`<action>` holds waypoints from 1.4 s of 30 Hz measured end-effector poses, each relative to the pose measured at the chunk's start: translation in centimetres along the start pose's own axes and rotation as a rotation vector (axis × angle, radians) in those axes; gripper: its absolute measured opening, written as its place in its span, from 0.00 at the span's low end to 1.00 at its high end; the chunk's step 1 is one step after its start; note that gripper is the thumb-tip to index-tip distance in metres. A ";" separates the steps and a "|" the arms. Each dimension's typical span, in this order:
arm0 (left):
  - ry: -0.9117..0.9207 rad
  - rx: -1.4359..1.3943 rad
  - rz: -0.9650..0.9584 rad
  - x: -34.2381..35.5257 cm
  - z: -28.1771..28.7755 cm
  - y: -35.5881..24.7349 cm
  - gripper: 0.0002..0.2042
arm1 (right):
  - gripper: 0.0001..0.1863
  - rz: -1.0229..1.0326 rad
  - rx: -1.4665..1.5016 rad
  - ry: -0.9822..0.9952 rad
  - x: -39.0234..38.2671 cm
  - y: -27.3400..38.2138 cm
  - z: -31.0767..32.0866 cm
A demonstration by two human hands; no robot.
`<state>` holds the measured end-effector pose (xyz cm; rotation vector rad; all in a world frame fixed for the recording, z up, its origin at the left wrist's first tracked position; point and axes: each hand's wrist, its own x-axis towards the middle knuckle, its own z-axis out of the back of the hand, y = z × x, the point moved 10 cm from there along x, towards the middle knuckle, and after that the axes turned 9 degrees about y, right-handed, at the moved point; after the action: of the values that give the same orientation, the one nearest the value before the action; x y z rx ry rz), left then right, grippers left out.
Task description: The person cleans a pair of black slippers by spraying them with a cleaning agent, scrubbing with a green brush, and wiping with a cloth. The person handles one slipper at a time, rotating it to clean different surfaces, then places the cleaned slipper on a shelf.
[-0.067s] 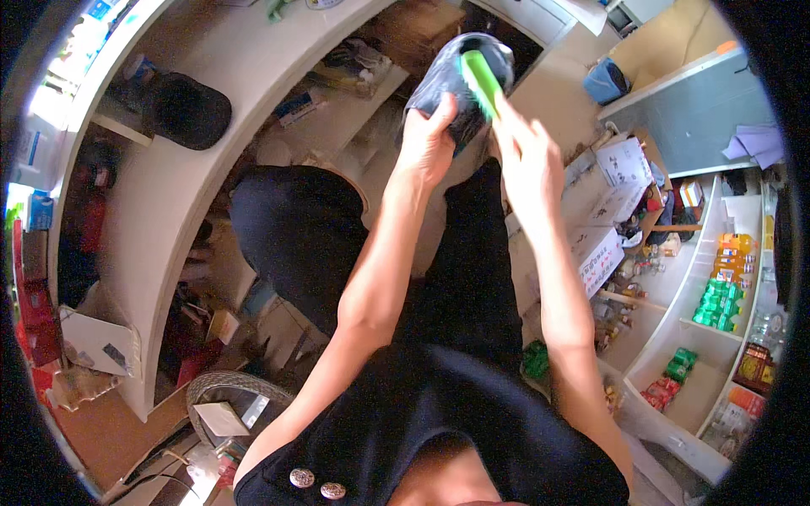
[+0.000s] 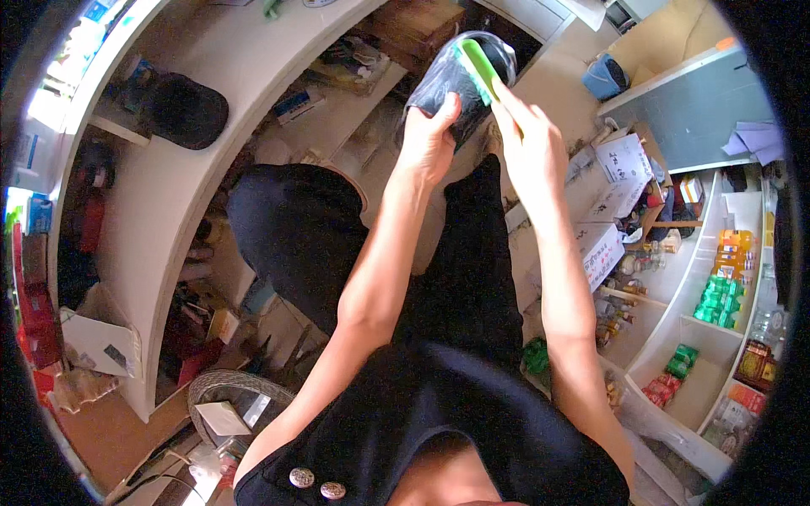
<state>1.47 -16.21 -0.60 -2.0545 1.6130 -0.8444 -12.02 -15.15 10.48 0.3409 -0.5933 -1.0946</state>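
Note:
Near the top centre, my left hand (image 2: 429, 143) is closed on a dark, shiny object that looks like a shoe (image 2: 434, 80), its thumb pressed on the near side. My right hand (image 2: 531, 148) is closed round a bright green brush (image 2: 481, 67). The brush's pale bristles lie against the dark object, above my left thumb. My dark-clothed legs (image 2: 295, 228) are below, with my forearms reaching up over them.
A curved white shelf unit (image 2: 160, 270) on the left holds a dark cap (image 2: 186, 110). A bicycle wheel (image 2: 202, 396) is at lower left. At right are white boxes (image 2: 616, 164), a grey board (image 2: 675, 114), a blue bin (image 2: 603, 76) and shelves with several bottles (image 2: 717, 295).
My right hand and the green brush have moved slightly up and left along the dark object. My left hand still grips it in nearly the same place.

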 end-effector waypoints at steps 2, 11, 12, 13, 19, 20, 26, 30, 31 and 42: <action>0.038 -0.048 0.007 0.2 0.5 -0.8 0.25 | 0.17 -0.051 0.034 0.085 -0.3 -0.5 -0.3; 0.052 0.126 0.019 0.2 0.7 -1.6 0.28 | 0.16 -0.052 0.025 0.081 -2.9 -2.3 0.1; 0.057 0.073 0.043 -0.2 0.1 -2.0 0.28 | 0.16 -0.071 -0.002 0.113 -3.8 -2.9 -0.4; 0.030 0.119 0.040 -0.1 0.2 -1.7 0.28 | 0.17 -0.054 0.084 0.081 -4.5 -3.1 -0.3; 0.008 0.030 0.101 -0.4 0.8 0.2 0.36 | 0.18 -0.058 -0.046 0.014 -3.3 -3.4 0.1; -0.057 -0.038 0.141 -0.6 1.1 0.3 0.39 | 0.19 -0.062 -0.093 0.015 -3.9 -4.0 -0.5; -0.261 -0.361 0.263 -1.6 -2.2 0.6 0.35 | 0.25 0.057 -0.182 -0.026 -6.7 -0.4 -4.0; -0.063 -0.365 0.302 -1.3 -0.9 1.6 0.38 | 0.21 -0.095 -0.138 -0.114 -2.0 -2.9 -1.4; -0.078 -0.344 0.288 -0.9 -1.0 1.2 0.39 | 0.22 -0.049 -0.174 -0.074 -2.5 -2.2 -1.9; -0.091 -0.249 0.255 -1.8 -0.6 1.1 0.54 | 0.20 0.110 -0.215 -0.038 -6.2 1.5 -4.2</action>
<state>-0.03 -14.71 -1.24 -1.9537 1.9569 -0.4751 -10.39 -9.07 6.19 0.0995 -0.5163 -1.0497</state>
